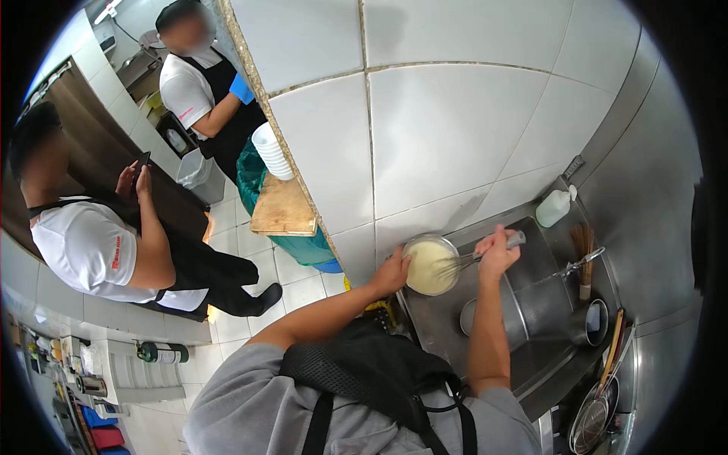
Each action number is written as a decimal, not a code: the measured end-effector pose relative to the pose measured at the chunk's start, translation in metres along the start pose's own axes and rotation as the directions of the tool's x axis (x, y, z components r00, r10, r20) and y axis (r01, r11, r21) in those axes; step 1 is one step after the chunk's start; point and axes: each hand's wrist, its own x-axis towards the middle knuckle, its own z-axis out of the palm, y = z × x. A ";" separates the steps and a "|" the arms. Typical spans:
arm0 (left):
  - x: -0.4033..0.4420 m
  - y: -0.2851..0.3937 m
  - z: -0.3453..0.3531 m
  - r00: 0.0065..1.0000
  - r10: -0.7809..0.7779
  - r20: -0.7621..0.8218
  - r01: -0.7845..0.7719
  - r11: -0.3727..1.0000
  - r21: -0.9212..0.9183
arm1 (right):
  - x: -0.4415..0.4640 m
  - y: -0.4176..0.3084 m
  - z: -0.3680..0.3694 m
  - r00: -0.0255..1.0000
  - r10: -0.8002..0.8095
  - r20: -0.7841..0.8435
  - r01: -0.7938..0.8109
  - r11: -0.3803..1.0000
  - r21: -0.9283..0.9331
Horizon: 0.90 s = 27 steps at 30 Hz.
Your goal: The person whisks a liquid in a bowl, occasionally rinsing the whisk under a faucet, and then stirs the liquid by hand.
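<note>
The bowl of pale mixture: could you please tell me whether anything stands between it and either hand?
Nothing visible stands between the left hand and the bowl, whose side it holds. Between the right hand and the bowl is only the whisk it grips, reaching to the pale mixture.

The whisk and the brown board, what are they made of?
The whisk looks like shiny metal, probably steel: its thin wires are silvery grey. The board seems to be wood with a dull finish: it's tan, with uneven darker patches.

Bright, even light; tube upper left; soft wall shadows; steel glare; fisheye curvature, black corners; 2 faces blurred.
</note>
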 end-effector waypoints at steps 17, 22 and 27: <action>-0.001 -0.003 0.002 1.000 0.006 -0.027 -0.005 0.999 0.050 | -0.008 0.005 0.005 0.990 0.071 0.124 -0.065 0.996 -0.054; -0.002 -0.008 0.005 0.996 0.065 -0.056 -0.066 0.998 -0.017 | -0.021 0.023 -0.002 0.960 0.132 0.248 -0.164 0.980 0.115; 0.000 -0.008 0.007 0.999 0.024 -0.047 -0.024 1.000 -0.014 | -0.006 0.024 -0.001 0.999 0.014 0.043 -0.014 1.000 0.007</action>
